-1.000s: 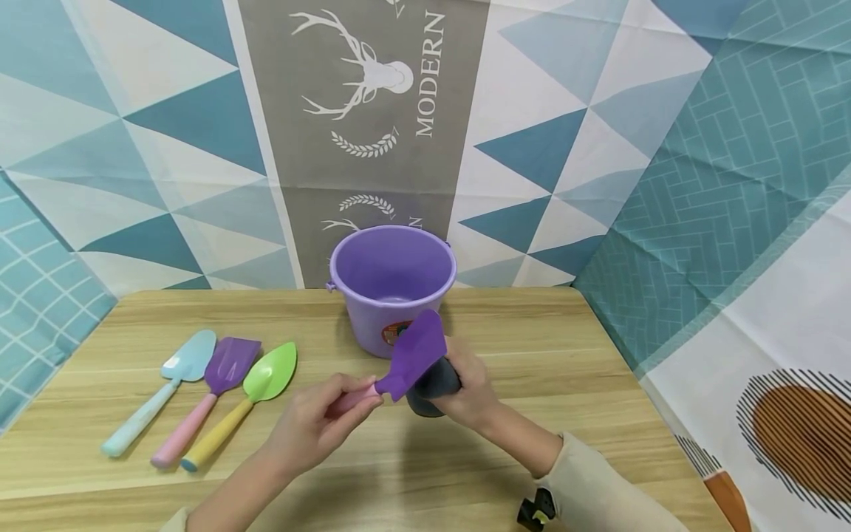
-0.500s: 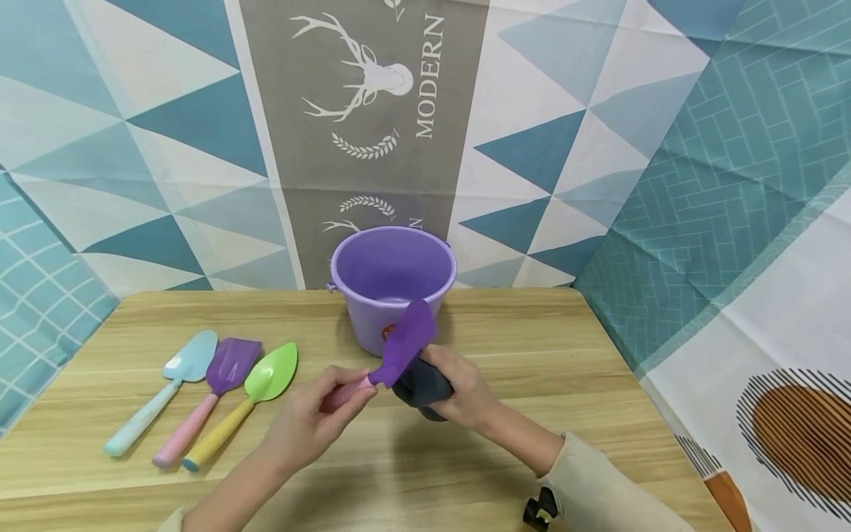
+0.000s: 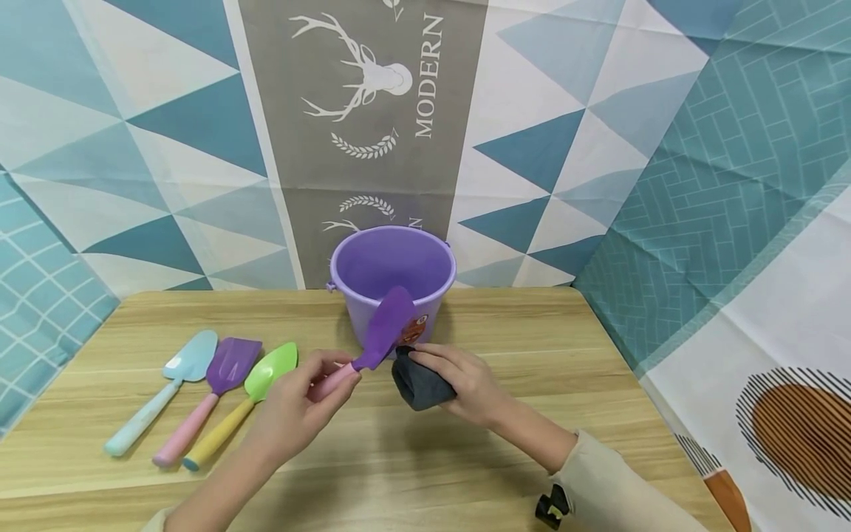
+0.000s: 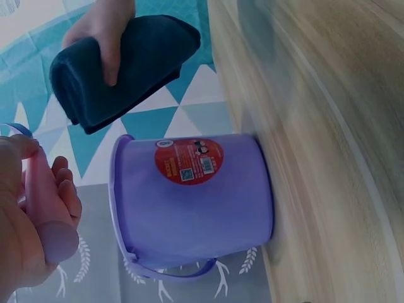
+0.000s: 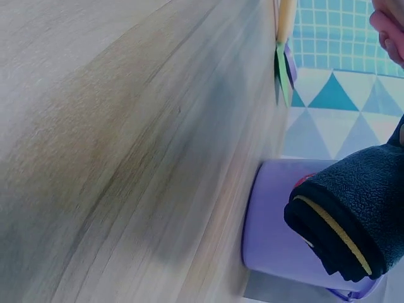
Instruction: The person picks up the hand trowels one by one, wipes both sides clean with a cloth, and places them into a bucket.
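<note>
My left hand (image 3: 299, 406) grips the pink handle of a purple garden trowel (image 3: 388, 325), its blade tilted up in front of the bucket. A folded dark cloth (image 3: 420, 380) is held in my right hand (image 3: 475, 388), just right of the trowel and apart from its blade. In the left wrist view the cloth (image 4: 126, 69) shows as a thick fold with the thumb over it. The right wrist view shows the cloth (image 5: 353, 214) with a yellow-brown stripe along its edge. Behind both hands stands a purple bucket (image 3: 355, 310) with a red label.
On the wooden table (image 3: 532, 347) at left lie three trowels side by side: a light blue one (image 3: 189, 358), a purple one with a pink handle (image 3: 231, 363) and a green one with a yellow handle (image 3: 272, 367). A patterned cloth backdrop (image 3: 532, 148) rises behind the table.
The trowel and left hand have shifted left, and the blade has turned more edge-on. The cloth has come off the blade and now sits apart from it in the right hand.
</note>
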`<action>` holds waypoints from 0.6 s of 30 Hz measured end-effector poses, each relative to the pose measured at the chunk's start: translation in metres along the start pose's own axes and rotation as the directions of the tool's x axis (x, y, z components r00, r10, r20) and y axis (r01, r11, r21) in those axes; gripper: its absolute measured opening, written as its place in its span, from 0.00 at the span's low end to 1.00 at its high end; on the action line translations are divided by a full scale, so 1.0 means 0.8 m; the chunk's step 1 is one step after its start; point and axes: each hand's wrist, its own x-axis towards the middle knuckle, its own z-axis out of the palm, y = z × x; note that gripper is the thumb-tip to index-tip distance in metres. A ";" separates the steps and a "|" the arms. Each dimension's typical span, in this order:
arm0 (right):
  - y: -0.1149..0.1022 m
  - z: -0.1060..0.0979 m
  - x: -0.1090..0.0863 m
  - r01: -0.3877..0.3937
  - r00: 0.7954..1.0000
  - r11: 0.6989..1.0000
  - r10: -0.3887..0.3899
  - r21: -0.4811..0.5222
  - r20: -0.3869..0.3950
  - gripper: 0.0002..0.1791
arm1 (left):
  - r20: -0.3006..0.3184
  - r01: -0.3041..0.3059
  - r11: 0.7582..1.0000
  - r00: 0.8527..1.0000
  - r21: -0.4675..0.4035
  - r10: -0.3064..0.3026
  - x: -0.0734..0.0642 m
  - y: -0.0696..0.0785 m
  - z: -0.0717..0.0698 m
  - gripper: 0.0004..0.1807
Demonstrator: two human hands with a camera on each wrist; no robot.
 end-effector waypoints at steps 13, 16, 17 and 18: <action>-0.002 -0.006 -0.002 -0.068 0.992 0.996 0.073 -0.057 0.101 0.36 | 0.075 0.188 0.980 0.978 0.061 -0.193 0.008 -0.004 -0.016 0.18; -0.002 -0.007 -0.002 -0.068 0.989 0.995 0.077 -0.075 0.126 0.36 | 0.089 0.197 0.979 0.975 0.055 -0.201 0.010 -0.004 -0.019 0.19; -0.002 -0.007 -0.003 -0.069 0.988 0.994 0.079 -0.082 0.134 0.35 | 0.092 0.198 0.979 0.975 0.057 -0.203 0.011 -0.004 -0.020 0.19; -0.002 -0.007 -0.003 -0.068 0.986 0.994 0.081 -0.089 0.143 0.35 | 0.096 0.198 0.978 0.974 0.061 -0.203 0.012 -0.004 -0.021 0.19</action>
